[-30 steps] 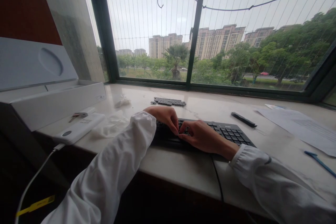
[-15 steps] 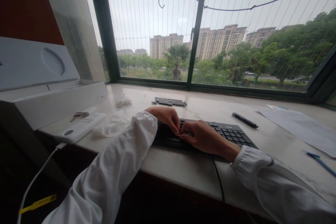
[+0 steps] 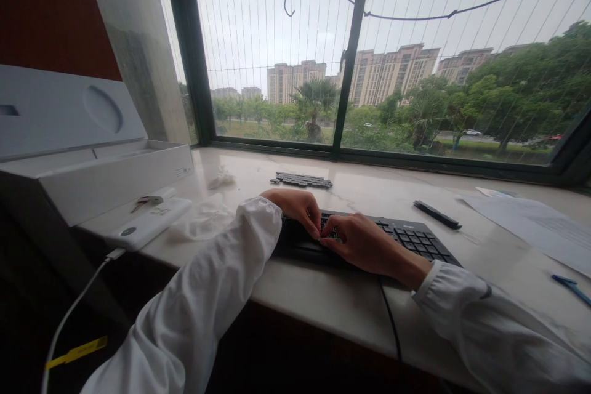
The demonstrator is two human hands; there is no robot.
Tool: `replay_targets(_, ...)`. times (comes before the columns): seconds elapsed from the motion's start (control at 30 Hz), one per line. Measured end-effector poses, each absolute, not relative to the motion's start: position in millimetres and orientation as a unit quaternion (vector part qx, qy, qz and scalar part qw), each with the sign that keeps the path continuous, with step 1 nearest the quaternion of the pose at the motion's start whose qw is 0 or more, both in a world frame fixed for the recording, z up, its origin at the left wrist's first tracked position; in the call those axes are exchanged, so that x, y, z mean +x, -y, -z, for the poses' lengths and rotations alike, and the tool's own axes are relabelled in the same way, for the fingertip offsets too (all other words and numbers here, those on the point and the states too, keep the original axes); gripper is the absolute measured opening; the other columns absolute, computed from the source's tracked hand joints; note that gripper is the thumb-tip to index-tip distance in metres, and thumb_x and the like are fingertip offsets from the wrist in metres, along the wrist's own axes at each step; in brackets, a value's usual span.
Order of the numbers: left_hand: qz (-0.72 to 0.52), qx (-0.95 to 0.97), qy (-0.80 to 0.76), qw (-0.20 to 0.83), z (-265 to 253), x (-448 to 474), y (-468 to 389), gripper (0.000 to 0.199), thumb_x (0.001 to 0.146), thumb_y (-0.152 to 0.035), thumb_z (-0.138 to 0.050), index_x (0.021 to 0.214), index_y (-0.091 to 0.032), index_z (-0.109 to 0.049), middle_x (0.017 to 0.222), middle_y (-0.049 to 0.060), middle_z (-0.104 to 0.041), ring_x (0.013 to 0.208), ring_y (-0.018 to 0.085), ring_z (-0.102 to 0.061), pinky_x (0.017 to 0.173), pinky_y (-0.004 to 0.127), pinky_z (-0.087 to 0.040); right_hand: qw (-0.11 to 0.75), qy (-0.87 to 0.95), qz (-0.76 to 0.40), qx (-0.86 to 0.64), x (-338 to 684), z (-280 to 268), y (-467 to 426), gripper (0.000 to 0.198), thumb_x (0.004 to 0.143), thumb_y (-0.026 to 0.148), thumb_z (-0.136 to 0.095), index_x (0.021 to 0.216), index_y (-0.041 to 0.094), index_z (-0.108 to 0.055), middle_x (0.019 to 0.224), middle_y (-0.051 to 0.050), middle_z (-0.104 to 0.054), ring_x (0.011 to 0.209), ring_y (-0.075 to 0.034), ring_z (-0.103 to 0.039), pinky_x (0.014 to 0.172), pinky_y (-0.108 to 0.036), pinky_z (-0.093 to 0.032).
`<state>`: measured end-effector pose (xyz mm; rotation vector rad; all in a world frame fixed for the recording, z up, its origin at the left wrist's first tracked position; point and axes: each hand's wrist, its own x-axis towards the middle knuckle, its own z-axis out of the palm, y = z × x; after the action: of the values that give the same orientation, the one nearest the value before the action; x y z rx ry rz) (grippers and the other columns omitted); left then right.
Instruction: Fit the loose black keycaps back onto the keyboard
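Note:
A black keyboard lies near the front edge of the counter, its number pad showing to the right of my hands. Its left and middle part is largely covered by them. My left hand bends down over the middle of the board, fingers pinched together. Close against it, my right hand rests on the keyboard with thumb and forefinger curled into a pinch. The fingertips of both hands nearly meet; anything between them is too small to make out. Behind the keyboard, dark loose keycaps lie in rows.
A white box with a raised lid stands at left, beside a white power bank with a cable and a key. Crumpled clear plastic lies nearby. Rightward are a black bar-shaped object, papers and a blue pen.
The whole view has shifted slightly, so things appear a little farther right. Both hands keep their pinched pose at the same place on the keyboard.

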<state>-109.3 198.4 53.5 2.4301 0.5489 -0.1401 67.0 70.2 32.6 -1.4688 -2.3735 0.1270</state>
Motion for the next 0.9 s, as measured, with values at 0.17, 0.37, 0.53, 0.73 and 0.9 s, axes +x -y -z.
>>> replay_targets(0.17, 0.051, 0.926, -0.214, 0.307, -55.1, -109.9, -197.9, 0.034, 0.066, -0.05, -0.077, 0.085, -0.022, -0.077, 0.079, -0.002, -0.074, 0.079, 0.013, -0.061, 0.073, 0.021, -0.039, 0.162, 0.836, -0.005, -0.524, 69.4, -31.5, -71.5, 0.02, 0.085, 0.041, -0.061, 0.096, 0.029, -0.072, 0.069, -0.001, -0.066, 0.064, -0.017, -0.06, 0.06, -0.026, -0.034)
replay_targets(0.37, 0.047, 0.927, -0.223, 0.299, -56.0, -111.0, -197.9, 0.034, 0.067, -0.051, -0.076, 0.086, -0.022, -0.077, 0.078, -0.003, -0.073, 0.077, 0.012, -0.06, 0.073, 0.021, -0.038, 0.169, 0.835, -0.018, -0.524, 71.0, -32.1, -71.5, 0.021, 0.086, 0.041, -0.059, 0.098, 0.028, -0.071, 0.067, 0.0, -0.066, 0.063, -0.016, -0.06, 0.06, -0.025, -0.035)
replay_targets(0.53, 0.063, 0.921, -0.225, 0.311, -55.3, -110.8, -198.1, 0.035, 0.066, -0.051, -0.077, 0.084, -0.022, -0.077, 0.077, -0.003, -0.073, 0.078, 0.013, -0.061, 0.072, 0.021, -0.038, 0.171, 0.834, -0.048, -0.522, 68.4, -33.2, -69.7, 0.021, 0.086, 0.04, -0.059, 0.096, 0.027, -0.072, 0.067, 0.0, -0.066, 0.061, -0.015, -0.059, 0.059, -0.024, -0.035)
replay_targets(0.73, 0.063, 0.919, -0.219, 0.321, -56.3, -110.4, -197.2, 0.033, 0.065, -0.049, -0.078, 0.083, -0.021, -0.078, 0.076, -0.002, -0.073, 0.076, 0.013, -0.06, 0.071, 0.021, -0.038, 0.174, 0.829, -0.06, -0.529, 65.9, -34.1, -69.9, 0.021, 0.085, 0.039, -0.061, 0.095, 0.025, -0.073, 0.062, -0.001, -0.063, 0.058, -0.015, -0.057, 0.058, -0.025, -0.034)
replay_targets(0.9, 0.05, 0.917, -0.217, 0.331, -55.2, -111.0, -197.7, 0.032, 0.065, -0.05, -0.078, 0.081, -0.022, -0.078, 0.075, -0.003, -0.072, 0.073, 0.011, -0.058, 0.068, 0.021, -0.037, 0.186, 0.822, -0.088, -0.53, 65.8, -32.9, -70.7, 0.02, 0.085, 0.038, -0.06, 0.09, 0.024, -0.073, 0.063, -0.001, -0.064, 0.058, -0.014, -0.056, 0.057, -0.024, -0.034)
